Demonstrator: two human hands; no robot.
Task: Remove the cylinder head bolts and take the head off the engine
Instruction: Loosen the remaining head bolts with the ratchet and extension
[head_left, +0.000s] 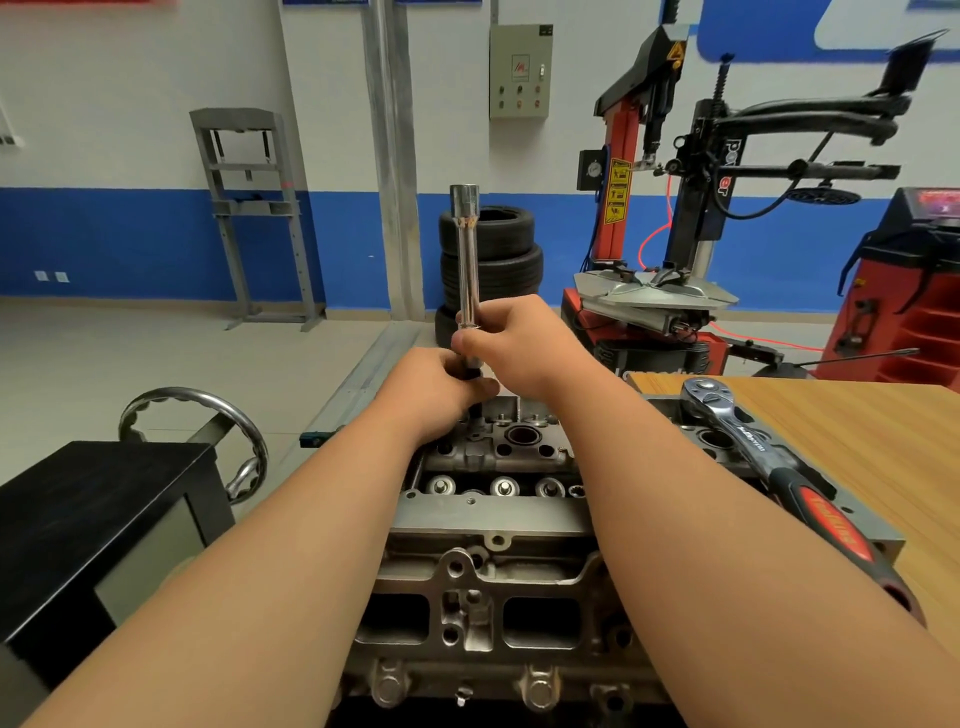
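The grey cylinder head (488, 519) lies lengthwise in front of me, its valve gear and bolt holes facing up. Over its far end a long chrome extension bar (466, 260) stands upright, open drive end on top. My right hand (511, 345) grips the bar's lower part. My left hand (447, 387) grips the dark piece just under it, which reaches down into a hole at the head's far end. What that dark tip sits on is hidden by my fingers. A ratchet wrench (769, 457) with a red and black handle rests on the head's right side.
A wooden table (857, 426) stands at the right behind the ratchet. A black stand (93, 519) with a chrome handwheel (208, 410) is at the left. Beyond are stacked tyres (498, 260), a tyre changer (670, 249), a red balancer (909, 291) and a grey press frame (254, 208).
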